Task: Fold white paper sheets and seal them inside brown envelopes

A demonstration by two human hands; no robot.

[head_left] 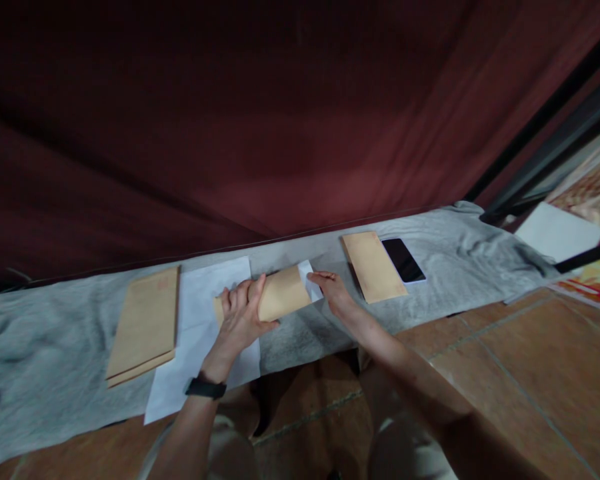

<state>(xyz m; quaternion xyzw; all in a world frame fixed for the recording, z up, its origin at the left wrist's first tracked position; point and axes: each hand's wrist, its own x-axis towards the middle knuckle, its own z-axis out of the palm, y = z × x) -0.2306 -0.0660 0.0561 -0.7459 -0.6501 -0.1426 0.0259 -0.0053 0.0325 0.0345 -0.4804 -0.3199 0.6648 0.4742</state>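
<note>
A tan paper envelope (285, 292) lies crosswise in front of me, with a folded white paper (309, 279) sticking out of its right end. Across the envelope's left part rests my left hand (243, 313), fingers over the far side and thumb at the near edge, gripping it. My right hand (331, 289) pinches the exposed paper between thumb and fingers. White sheets (200, 347) lie flat under and left of my left hand. How far the paper reaches inside the envelope is hidden.
More tan envelopes (147, 313) are stacked at the left. Another tan envelope stack (375, 267) lies at the right, touching a dark-screened phone (404, 260). Everything rests on a grey cloth (455, 267) over a narrow bench. A dark red curtain (280, 133) hangs behind; tiled floor (510, 373) is below.
</note>
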